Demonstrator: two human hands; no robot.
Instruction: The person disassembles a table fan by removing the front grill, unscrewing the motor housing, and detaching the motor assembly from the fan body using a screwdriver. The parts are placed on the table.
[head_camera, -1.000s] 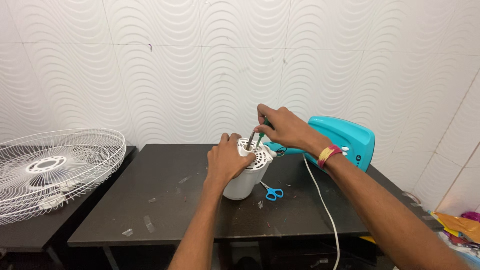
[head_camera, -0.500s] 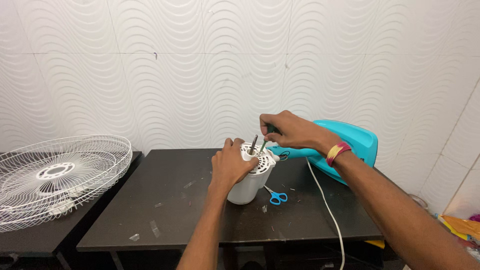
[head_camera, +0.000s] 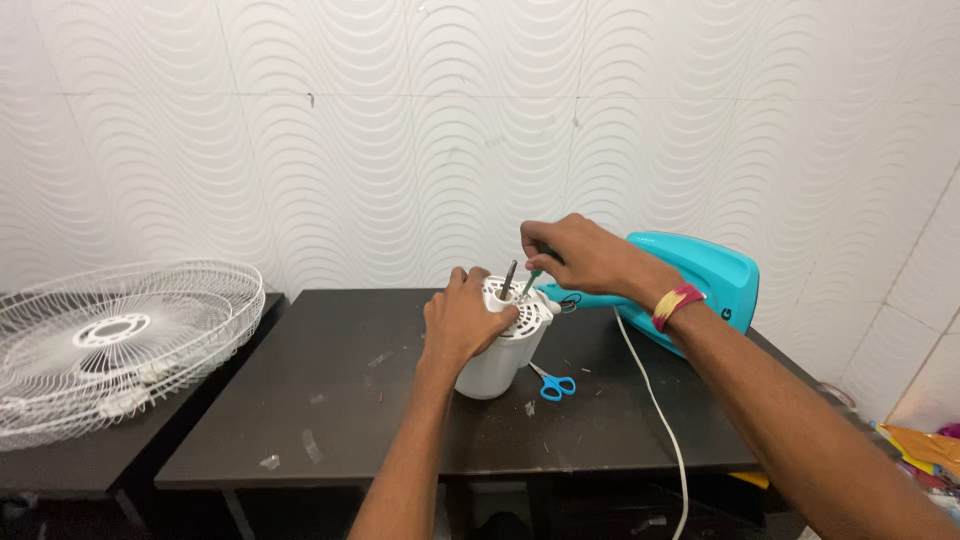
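- Left hand (head_camera: 462, 322) wraps around the white motor housing (head_camera: 500, 350), which stands on the table (head_camera: 330, 410) under both hands.
- Right hand (head_camera: 580, 255) pinches a green screwdriver (head_camera: 531, 280), tip down in the housing's vented top.
- Judged mid-way: the cover is not yet off.
- Scissors (head_camera: 550, 382) lie just right of the housing; the fan guard (head_camera: 110, 340) sits far left.

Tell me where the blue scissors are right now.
The blue scissors lie flat on the black table, just right of the white motor housing and left of the white cord.

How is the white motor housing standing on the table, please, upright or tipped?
Upright: the white motor housing stands on its base on the black table, metal shaft pointing up.
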